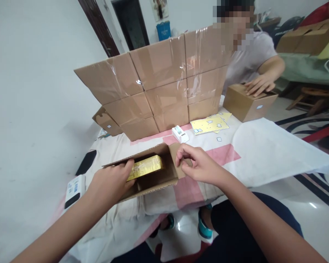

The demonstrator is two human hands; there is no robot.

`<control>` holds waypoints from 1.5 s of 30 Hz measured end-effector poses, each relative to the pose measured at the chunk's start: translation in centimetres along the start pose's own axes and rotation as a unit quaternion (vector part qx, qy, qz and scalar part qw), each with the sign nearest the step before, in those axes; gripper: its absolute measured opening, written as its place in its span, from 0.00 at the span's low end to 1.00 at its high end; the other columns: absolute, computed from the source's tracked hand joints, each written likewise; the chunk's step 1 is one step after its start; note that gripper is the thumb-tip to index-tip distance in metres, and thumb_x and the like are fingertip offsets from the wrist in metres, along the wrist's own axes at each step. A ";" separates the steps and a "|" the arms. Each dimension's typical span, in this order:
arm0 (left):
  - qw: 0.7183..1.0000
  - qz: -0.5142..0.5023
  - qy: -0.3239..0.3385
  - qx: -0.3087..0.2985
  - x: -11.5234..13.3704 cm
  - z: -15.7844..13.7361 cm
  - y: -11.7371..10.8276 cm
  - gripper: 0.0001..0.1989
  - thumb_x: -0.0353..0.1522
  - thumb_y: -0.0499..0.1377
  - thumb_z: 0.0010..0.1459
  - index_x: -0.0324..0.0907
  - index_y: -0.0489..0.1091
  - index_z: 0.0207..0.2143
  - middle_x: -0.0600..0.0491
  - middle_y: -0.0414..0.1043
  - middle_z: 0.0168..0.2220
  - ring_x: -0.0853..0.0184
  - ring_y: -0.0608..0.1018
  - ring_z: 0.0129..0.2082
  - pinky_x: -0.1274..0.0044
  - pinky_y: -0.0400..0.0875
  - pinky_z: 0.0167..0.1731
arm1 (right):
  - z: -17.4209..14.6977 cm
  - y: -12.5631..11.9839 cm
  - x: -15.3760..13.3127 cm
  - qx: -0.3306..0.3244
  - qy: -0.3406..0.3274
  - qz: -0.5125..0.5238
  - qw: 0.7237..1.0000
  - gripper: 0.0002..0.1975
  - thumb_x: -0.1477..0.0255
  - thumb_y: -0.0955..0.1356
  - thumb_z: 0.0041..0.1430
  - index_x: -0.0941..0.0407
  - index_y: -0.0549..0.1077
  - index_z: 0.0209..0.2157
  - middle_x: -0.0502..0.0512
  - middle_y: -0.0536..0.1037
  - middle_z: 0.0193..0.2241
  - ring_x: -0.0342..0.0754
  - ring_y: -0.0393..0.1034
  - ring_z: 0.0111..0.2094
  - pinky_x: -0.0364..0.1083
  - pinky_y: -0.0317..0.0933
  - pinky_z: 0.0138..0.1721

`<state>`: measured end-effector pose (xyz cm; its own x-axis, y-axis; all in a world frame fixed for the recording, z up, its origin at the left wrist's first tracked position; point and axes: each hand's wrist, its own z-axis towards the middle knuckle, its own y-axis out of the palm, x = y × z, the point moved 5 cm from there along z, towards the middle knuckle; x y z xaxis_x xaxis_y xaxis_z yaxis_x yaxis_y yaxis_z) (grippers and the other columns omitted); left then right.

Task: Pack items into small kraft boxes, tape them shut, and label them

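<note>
An open cardboard box [150,190] lies in front of me on the cloth-covered table, its opening facing up. Inside it, tilted, is a yellow carton [148,166]. My left hand [113,180] reaches over the left end of the cardboard box, its fingers closed around the near end of the carton. At the opposite end, my right hand [196,162] has curled fingers at the raised end flap [176,150], thumb and forefinger bent toward each other. The fingertips of my left hand are partly hidden inside the box.
A tall taped cardboard panel [164,84] stands across the table. Before it are a small white device [180,134] and yellow sheets with stickers [210,124]. A dark phone [86,162] and a white box [75,188] lie left. Another person's hand [259,84] rests on a second cardboard box [242,106].
</note>
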<state>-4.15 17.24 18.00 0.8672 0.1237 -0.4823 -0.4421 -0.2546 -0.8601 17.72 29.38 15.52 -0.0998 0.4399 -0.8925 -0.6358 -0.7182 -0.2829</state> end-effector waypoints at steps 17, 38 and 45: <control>0.999 -0.031 0.016 -0.037 1.0 1.9 -0.1 0.29 0.45 0.60 0.59 0.42 0.64 0.59 0.38 0.80 0.45 0.45 0.82 0.44 0.62 0.74 0.39 | 0.1 -0.4 0.4 0.008 -0.001 -0.004 1.000 0.13 0.85 0.63 0.50 0.53 0.63 0.34 0.48 0.71 0.30 0.42 0.61 0.27 0.41 0.53 0.26; 0.588 -0.747 0.262 0.168 1.3 1.3 4.5 0.38 0.65 0.46 0.55 0.48 0.74 0.48 0.44 0.74 0.57 0.48 0.71 0.62 0.56 0.66 0.62 | 0.3 -0.6 0.2 -0.019 -0.089 -0.026 0.995 0.30 0.46 0.66 0.62 0.57 0.75 0.50 0.63 0.77 0.45 0.54 0.76 0.43 0.52 0.69 0.46; 0.712 -0.604 0.042 0.355 -0.6 1.8 7.0 0.13 0.44 0.61 0.60 0.48 0.73 0.43 0.49 0.76 0.48 0.57 0.78 0.49 0.65 0.77 0.47 | 0.6 -0.4 1.3 0.082 -0.094 -0.151 0.981 0.15 0.69 0.71 0.61 0.55 0.73 0.50 0.62 0.75 0.50 0.54 0.70 0.54 0.54 0.64 0.57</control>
<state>-8.15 17.16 11.94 0.7103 -0.2239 0.6673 0.6599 0.5415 -0.5208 17.35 30.54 14.69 -0.0172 0.7212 -0.6925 -0.7710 -0.4505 -0.4501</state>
